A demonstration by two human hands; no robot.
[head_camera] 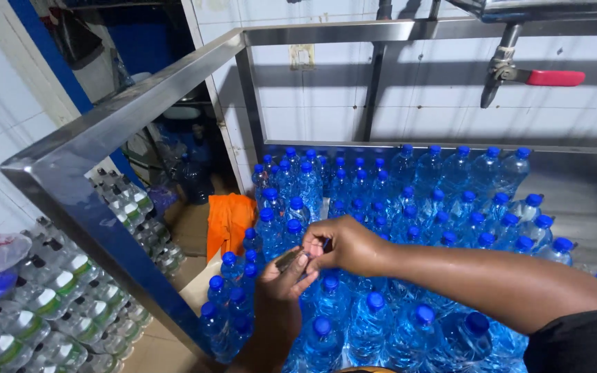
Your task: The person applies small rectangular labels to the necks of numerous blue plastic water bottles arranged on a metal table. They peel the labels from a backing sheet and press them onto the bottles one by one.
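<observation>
Nearest the camera, the left hand (286, 273) comes up from below and the right hand (348, 243) reaches in from the right; the two meet over the near-left part of the bench (589, 207). Between them is a small dark, shiny strip (290, 258), pinched in the left grip, while the right fingers (314, 246) curl closed at its upper end. What the strip is I cannot tell.

Directly beneath stand tightly packed water bottles (374, 324) with blue caps (376, 300), filling the bench from its near edge to the back rail. If either pinch slips, I judge the strip would drop into the gaps between the necks and be hard to fish out. The right forearm hangs low over the caps, so a sideways sweep could tip the bottles at the near-left edge, where a steel frame bar (105, 131) slants past.

Beyond, a red-handled valve (554, 78) hangs on the tiled wall.
</observation>
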